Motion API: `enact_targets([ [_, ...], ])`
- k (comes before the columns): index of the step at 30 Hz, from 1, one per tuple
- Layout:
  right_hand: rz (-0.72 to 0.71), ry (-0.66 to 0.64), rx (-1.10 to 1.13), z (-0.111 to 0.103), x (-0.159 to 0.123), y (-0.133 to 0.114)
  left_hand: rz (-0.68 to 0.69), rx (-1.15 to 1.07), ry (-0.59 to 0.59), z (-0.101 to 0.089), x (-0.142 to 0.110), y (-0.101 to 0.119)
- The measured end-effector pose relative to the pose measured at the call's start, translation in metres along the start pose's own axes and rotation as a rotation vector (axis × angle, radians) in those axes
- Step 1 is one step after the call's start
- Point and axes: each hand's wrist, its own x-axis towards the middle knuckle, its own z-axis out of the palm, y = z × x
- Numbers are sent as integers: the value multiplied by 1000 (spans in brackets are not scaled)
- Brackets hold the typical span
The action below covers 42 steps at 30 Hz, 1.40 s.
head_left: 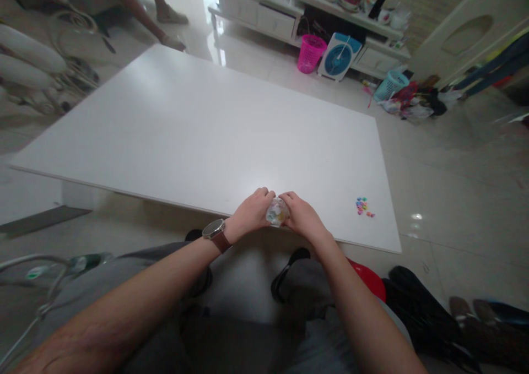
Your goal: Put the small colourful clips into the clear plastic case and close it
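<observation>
A small clear bag of coloured beads (276, 212) sits at the near edge of the white table (206, 126), pinched between both hands. The left hand (250, 215) closes on it from one side, the right hand (303, 217) from the other, fingers curled tight together. If they pull too hard, I think the bag may tear and beads fall over the edge to the floor. To the right of the right hand lies a little heap of loose beads (363, 206), well apart.
</observation>
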Motion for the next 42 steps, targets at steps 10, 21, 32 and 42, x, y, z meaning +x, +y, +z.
enact_targets([
  [10,-7,-10,32,3,1,3,3,-13,-1,-1,0,0],
  [21,-3,-25,20,4,3,5,8,10,-9,0,0,0],
  [32,15,-68,37,7,3,10,17,50,-43,-2,0,-1],
  [42,15,-66,22,7,4,10,4,42,-68,-2,0,-2],
])
